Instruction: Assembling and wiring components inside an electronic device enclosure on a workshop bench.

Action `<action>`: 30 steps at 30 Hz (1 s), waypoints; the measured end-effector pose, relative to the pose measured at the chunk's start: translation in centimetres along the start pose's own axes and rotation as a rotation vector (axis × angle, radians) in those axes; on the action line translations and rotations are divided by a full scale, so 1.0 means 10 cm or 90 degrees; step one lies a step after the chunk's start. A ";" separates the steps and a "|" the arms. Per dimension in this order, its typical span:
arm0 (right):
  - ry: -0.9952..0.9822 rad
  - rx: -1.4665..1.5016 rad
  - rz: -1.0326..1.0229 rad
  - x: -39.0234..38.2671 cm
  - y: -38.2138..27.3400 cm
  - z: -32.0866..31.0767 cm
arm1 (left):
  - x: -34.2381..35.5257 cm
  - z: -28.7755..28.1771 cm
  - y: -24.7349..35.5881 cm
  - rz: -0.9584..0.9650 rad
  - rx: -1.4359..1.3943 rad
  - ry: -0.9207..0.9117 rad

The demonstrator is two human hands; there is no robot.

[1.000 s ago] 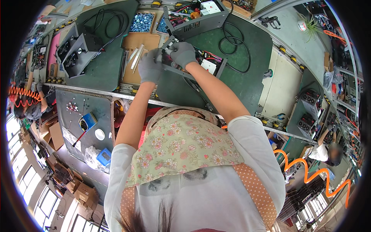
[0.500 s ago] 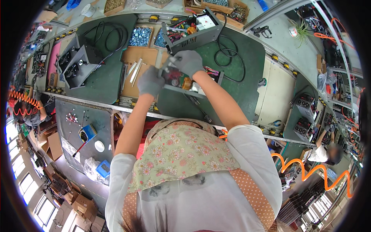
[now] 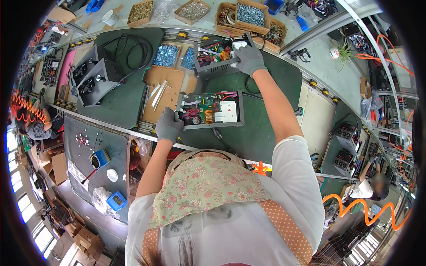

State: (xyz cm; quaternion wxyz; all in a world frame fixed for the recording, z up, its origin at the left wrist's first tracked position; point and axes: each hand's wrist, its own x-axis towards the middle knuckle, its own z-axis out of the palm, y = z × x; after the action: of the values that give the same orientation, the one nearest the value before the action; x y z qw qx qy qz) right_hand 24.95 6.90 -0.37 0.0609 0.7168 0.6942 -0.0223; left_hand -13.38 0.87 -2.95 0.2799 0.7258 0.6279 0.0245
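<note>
My gloved left hand [image 3: 169,125] grips the left end of an open dark metal case [image 3: 225,124] lying level on the green mat [image 3: 275,111]; inside are a circuit board, a copper coil, coloured wires and a white block. My gloved right hand [image 3: 250,60] is closed at the right part of a second open case [image 3: 215,68] behind it, with its fingers on or beside that case's white block; their tips are partly hidden. Black cable runs beside and beneath the cases.
Trays of blue parts [image 3: 166,55], a brown board with white strips [image 3: 151,106], a third case [image 3: 91,80] with coiled cable on the left, boxes of hardware [image 3: 251,17] at the back, orange coiled hose [image 3: 355,208] at lower right. Co-workers sit left [image 3: 42,128] and right [image 3: 361,188].
My right hand has left the near case and reached up and right to the rear case. The near case has moved toward me and lies level, my left hand moving down with it.
</note>
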 end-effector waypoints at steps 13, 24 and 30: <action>-0.088 0.242 0.170 -0.96 -0.27 0.36 | 0.38 0.04 0.89 0.231 0.030 0.194; -0.151 0.260 0.179 -0.99 -0.26 0.25 | 1.02 0.58 1.17 0.173 0.139 0.254; 0.065 0.377 0.200 -0.89 -0.01 0.15 | 1.05 0.65 1.08 0.210 0.123 0.272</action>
State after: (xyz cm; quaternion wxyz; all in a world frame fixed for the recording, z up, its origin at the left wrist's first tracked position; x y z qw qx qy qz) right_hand 24.64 -2.11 -0.86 -0.1825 0.8016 0.5410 -0.1774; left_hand 1.07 7.51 -7.02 0.0633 0.8197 0.5456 0.1623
